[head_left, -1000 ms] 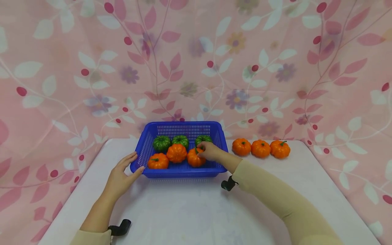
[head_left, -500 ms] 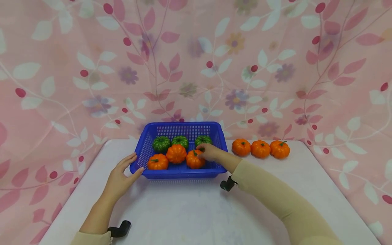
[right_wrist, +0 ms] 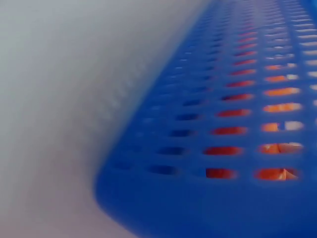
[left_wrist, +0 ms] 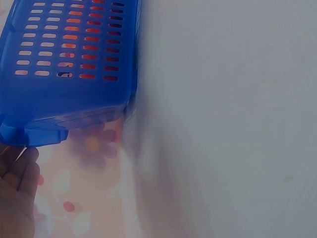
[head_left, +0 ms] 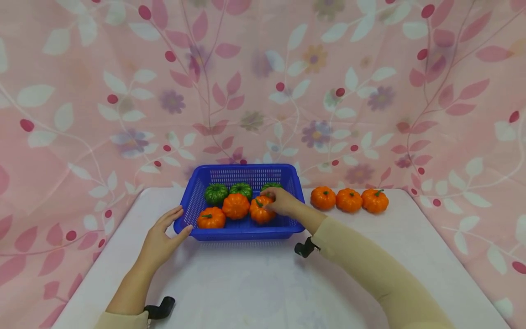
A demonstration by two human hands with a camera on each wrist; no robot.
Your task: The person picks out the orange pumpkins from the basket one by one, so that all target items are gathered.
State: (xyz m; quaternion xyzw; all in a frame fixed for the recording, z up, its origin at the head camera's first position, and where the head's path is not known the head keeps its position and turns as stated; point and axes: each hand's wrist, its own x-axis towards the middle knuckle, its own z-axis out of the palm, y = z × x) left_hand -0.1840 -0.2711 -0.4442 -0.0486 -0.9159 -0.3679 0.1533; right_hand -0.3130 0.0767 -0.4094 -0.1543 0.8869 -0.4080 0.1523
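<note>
A blue plastic basket holds small orange and green pumpkins. My right hand reaches over its right side and grips an orange pumpkin near the front, thumb on its near side. Partly behind that hand lies a green pumpkin. My left hand is at the basket's left end, with extended fingers at the rim; the left wrist view shows its fingertips under the rim corner. Beside the gripped pumpkin sit another orange pumpkin and one farther left. The right wrist view shows only the basket's slotted wall.
Three orange pumpkins stand in a row right of the basket: one nearest it, a middle one and an outer one. Two green pumpkins lie at the basket's back left. A floral curtain hangs behind the white table.
The pumpkin in my right hand has shifted slightly up and turned a little, its stem now leaning left. The left hand and the basket look the same.
</note>
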